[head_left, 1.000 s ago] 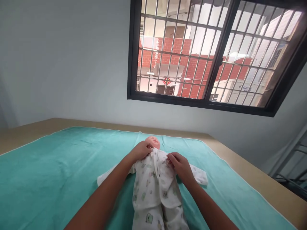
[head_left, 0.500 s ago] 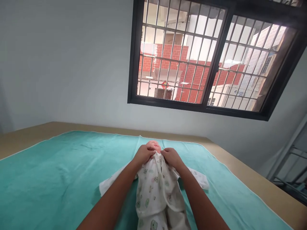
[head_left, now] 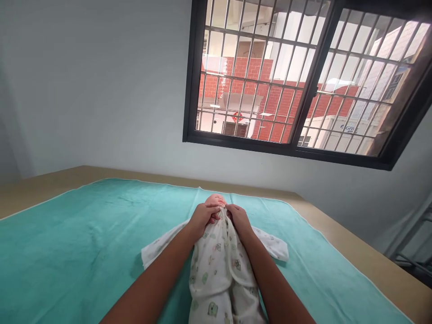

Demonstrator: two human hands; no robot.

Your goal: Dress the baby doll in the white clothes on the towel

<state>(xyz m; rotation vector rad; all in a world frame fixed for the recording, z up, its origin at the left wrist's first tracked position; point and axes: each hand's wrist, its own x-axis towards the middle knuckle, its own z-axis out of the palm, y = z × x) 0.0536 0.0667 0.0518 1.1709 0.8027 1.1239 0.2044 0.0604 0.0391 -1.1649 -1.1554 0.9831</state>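
A baby doll (head_left: 215, 198) lies on its back on a teal cloth (head_left: 111, 216), its head toward the wall. It wears a white baby romper (head_left: 212, 265) printed with small animals, sleeves spread out to both sides. At the neckline, my left hand (head_left: 204, 215) pinches the romper's edge just below the doll's chin. Opposite it, my right hand (head_left: 237, 216) grips the other edge of the collar, fingertips close to the left ones. The front opening runs down between my hands. My fingers hide the doll's neck and whatever fastener is there.
The cloth covers a tan tabletop (head_left: 340, 234), whose bare border shows at the back and right. Behind it stands a plain wall (head_left: 101, 90) with a barred, dark-framed window (head_left: 246, 76). A metal frame (head_left: 410, 238) is at the right edge.
My two hands have come closer together at the collar, drawing its edges toward each other and slightly up over the doll's chin. The view has shifted a little.
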